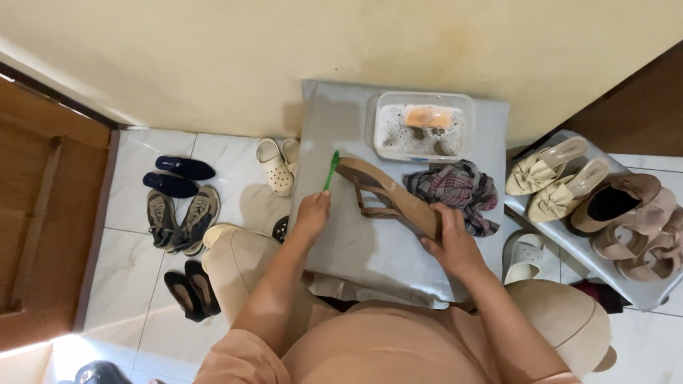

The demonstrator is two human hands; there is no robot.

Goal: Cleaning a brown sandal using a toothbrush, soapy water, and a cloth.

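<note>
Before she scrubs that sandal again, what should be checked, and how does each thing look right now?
1. Brown sandal gripped firmly by the right hand: ok.
2. Green toothbrush held in the left hand: ok.
3. Bristles touching the sandal's toe: cannot tell.
4. Soapy water tub within reach on the grey board: ok.
5. Plaid cloth close by: ok.

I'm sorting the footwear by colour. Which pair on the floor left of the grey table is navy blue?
The navy pair lying sideways, farthest left near the wooden door. The sneakers below are grey-brown, the flats black, the clogs cream.
</note>
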